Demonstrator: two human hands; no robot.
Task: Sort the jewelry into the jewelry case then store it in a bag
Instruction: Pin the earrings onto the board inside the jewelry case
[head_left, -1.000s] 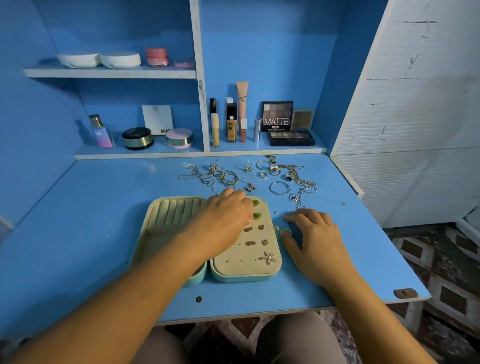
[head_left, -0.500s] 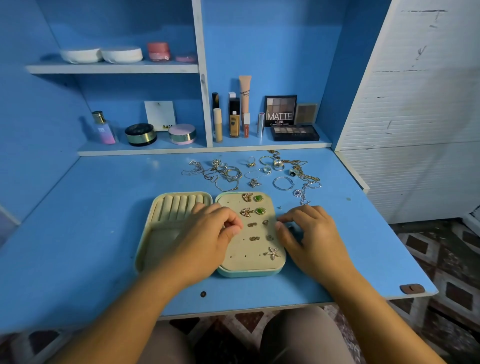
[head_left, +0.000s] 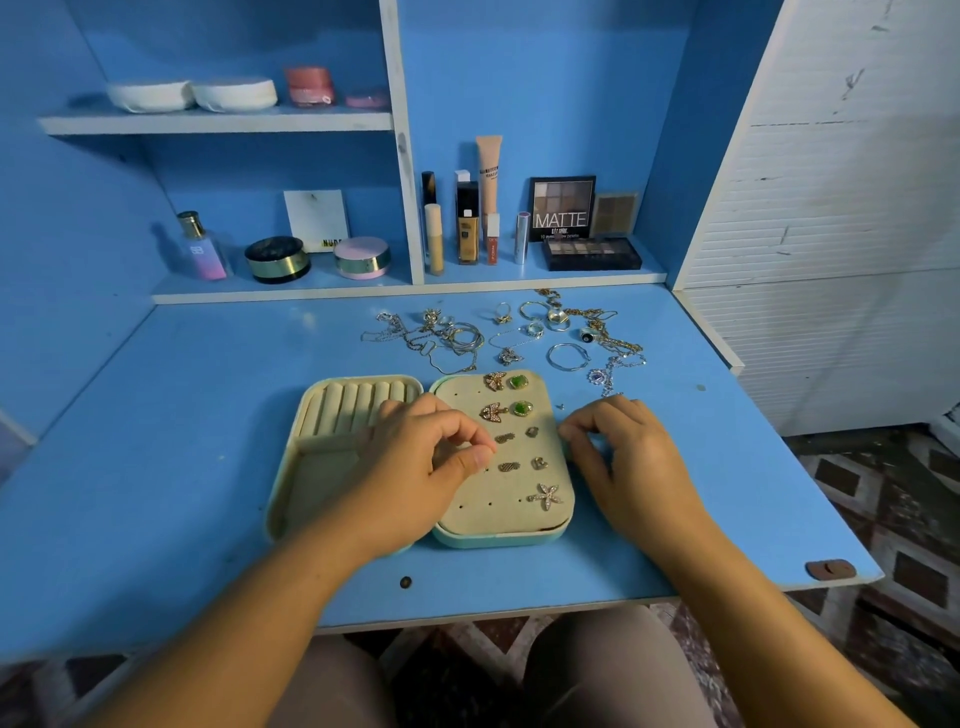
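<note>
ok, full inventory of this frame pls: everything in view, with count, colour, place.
open mint-green jewelry case with beige lining: 1, desk centre
small earrings: about nine, gold, green, silver, pinned on the case's right panel
loose chains, rings and bangles: a tangle, silver and gold, on the desk behind the case
blue desk: 1
perfume bottle: 1, pink-purple, lower shelf, left
round jars: 2, black and pink, lower shelf, left
makeup tubes and bottles: about six, beige, black, silver, lower shelf, middle
eyeshadow palettes: 3, dark, lower shelf, right
white round pads: 2, upper shelf
pink jar: 1, upper shelf
left hand: over the case, thumb and forefinger pinched
right hand: fingers curled at the case's right edge
</note>
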